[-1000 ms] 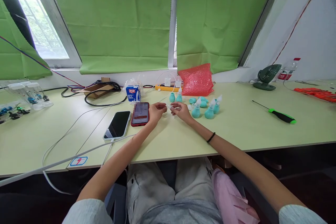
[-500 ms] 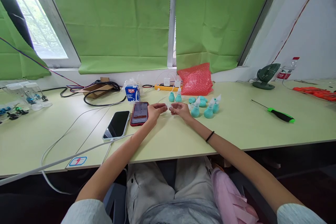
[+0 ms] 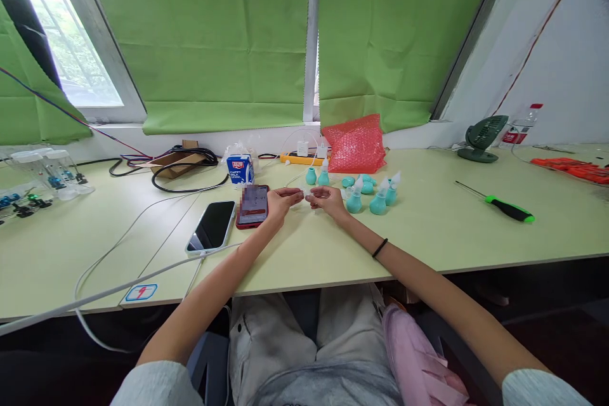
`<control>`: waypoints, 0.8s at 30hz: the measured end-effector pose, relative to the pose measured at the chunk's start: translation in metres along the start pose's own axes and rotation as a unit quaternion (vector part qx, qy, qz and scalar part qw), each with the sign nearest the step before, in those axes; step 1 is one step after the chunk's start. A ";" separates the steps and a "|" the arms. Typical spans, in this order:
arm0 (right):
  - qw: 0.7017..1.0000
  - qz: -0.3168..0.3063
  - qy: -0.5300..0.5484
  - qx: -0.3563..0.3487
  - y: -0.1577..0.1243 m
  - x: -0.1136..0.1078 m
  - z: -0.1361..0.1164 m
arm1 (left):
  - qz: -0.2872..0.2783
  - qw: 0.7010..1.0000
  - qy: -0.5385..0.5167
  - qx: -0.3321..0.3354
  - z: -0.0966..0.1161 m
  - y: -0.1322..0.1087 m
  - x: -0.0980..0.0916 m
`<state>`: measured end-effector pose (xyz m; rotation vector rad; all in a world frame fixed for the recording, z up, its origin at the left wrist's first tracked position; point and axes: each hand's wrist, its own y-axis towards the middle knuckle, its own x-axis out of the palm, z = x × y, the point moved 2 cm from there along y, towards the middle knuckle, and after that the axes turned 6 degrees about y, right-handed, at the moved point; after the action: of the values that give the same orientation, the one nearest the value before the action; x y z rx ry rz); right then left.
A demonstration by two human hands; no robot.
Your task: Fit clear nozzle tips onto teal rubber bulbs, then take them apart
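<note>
- Left hand [image 3: 283, 202]: grip is a fingertip pinch, thumb and fingers closed on one side of a little clear piece [image 3: 306, 192]. Right hand [image 3: 328, 200] pinches the other side, so the fingertips nearly meet.
- The clear piece is up in those fingers, a bit above the table [image 3: 328, 260], nearer the back edge than the front. Too small and see-through to make out its exact shape, and I can't tell if it's one part or two.
- My guess on handling: next to no weight, thin plastic, probably stiffish but with a little give. Smooth too, so it could slip or spin if the fingers are sweaty.
- I'd take it by the thickest bit, thumb against the index pad, and go easy. Squeezing a thin end hard might bend or crack it.
- Just past the right hand, three teal bulbs [image 3: 378, 205] with pale tips stand on the table. They look soft and squeezy, so I'd hold those low round the belly, not by the tip.
- Two more bulbs [image 3: 311, 176] stand behind the fingers, toward the back edge, with a red pouch [image 3: 354, 146] beyond.
- Left of the left hand: red phone [image 3: 253, 207], then a white phone [image 3: 212, 226] closer to the front edge.
- Screwdriver [image 3: 507, 206] lies well apart, off toward the table's right end.
</note>
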<state>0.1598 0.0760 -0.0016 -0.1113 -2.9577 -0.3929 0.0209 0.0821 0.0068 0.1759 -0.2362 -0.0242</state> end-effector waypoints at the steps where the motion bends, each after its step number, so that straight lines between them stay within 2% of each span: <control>1: 1.000 0.001 0.000 0.000 0.000 0.000 0.000 | -0.001 1.000 0.004 0.001 0.000 0.000 0.000; 14: 0.999 -0.003 0.021 0.037 -0.002 0.001 -0.003 | -0.015 0.999 -0.033 -0.013 -0.001 0.000 0.002; 24: 0.999 -0.007 0.027 0.042 -0.003 0.002 -0.004 | -0.022 0.999 -0.004 -0.024 0.000 -0.001 0.001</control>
<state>0.1582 0.0723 0.0020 -0.0703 -2.9176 -0.2690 0.0222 0.0814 0.0073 0.1328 -0.2397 -0.0750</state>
